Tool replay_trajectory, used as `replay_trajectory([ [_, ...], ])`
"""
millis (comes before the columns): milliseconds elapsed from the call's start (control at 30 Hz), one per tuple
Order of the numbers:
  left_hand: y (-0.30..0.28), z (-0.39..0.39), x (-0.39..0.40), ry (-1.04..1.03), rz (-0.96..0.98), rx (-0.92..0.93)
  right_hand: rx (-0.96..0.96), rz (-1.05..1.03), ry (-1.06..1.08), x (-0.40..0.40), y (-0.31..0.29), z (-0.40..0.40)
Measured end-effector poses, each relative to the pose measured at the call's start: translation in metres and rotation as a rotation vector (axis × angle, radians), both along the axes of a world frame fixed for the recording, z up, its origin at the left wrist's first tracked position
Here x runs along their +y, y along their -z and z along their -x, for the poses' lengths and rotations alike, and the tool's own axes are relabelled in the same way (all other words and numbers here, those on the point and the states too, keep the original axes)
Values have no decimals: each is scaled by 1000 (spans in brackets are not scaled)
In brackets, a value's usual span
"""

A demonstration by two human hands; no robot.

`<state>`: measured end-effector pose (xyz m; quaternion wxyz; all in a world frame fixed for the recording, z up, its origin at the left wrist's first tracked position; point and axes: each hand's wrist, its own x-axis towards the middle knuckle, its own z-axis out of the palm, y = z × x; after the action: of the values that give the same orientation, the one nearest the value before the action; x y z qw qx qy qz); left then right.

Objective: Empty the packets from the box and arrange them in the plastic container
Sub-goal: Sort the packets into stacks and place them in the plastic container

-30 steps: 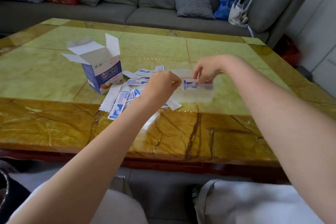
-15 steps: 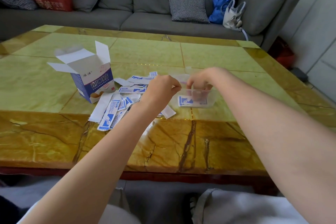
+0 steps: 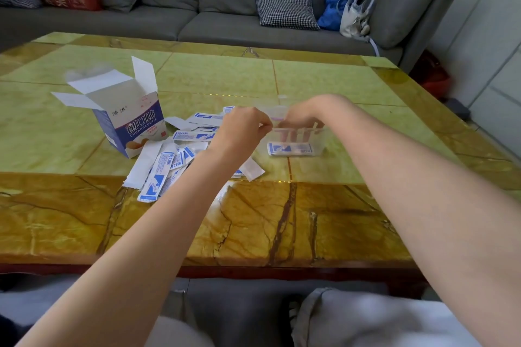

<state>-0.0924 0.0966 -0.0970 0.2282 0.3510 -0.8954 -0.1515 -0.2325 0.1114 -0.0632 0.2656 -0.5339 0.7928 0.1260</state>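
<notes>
- You are sitting at the bench (image 3: 253, 220) with both forearms reaching forward over its near edge, so both hands are working at one spot.
- Your left hand (image 3: 242, 129) is curling its fingers (image 3: 263, 124), and they are pinching the near left rim of the plastic container (image 3: 318, 146), apparently to steady it.
- Your right hand (image 3: 303, 118) is dipping into the container from above; its fingers (image 3: 300, 136) are showing through the clear wall, pointing down, apparently settling a packet. Whether they are pinching anything, I cannot tell.
- One stored packet (image 3: 290, 148) is lying flat along the container's bottom, lengthwise, which is leaving room for more to be stacked.
- The loose packets (image 3: 166, 169) are lying scattered on the bench just left of the container, within easy reach of the left hand; most are awaiting transfer.
- The box (image 3: 132, 124) is standing upright beyond the pile with its flaps open; its inside is not showing.
- A grey sofa (image 3: 225, 22) is standing behind the bench.
</notes>
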Motion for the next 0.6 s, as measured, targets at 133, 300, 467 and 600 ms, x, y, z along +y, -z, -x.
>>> replay_trajectory([
  [133,0,1,-1,-2,19,-19,3,2,-19,1,-1,-2],
  [300,1,0,1,0,63,-9,5,64,2,1,-8,-5],
  [467,-12,-17,0,-24,131,82,-36,535,-44,11,-30,-26],
  [600,-18,-52,-4,-103,87,17,-156,699,-150,32,-26,-69],
])
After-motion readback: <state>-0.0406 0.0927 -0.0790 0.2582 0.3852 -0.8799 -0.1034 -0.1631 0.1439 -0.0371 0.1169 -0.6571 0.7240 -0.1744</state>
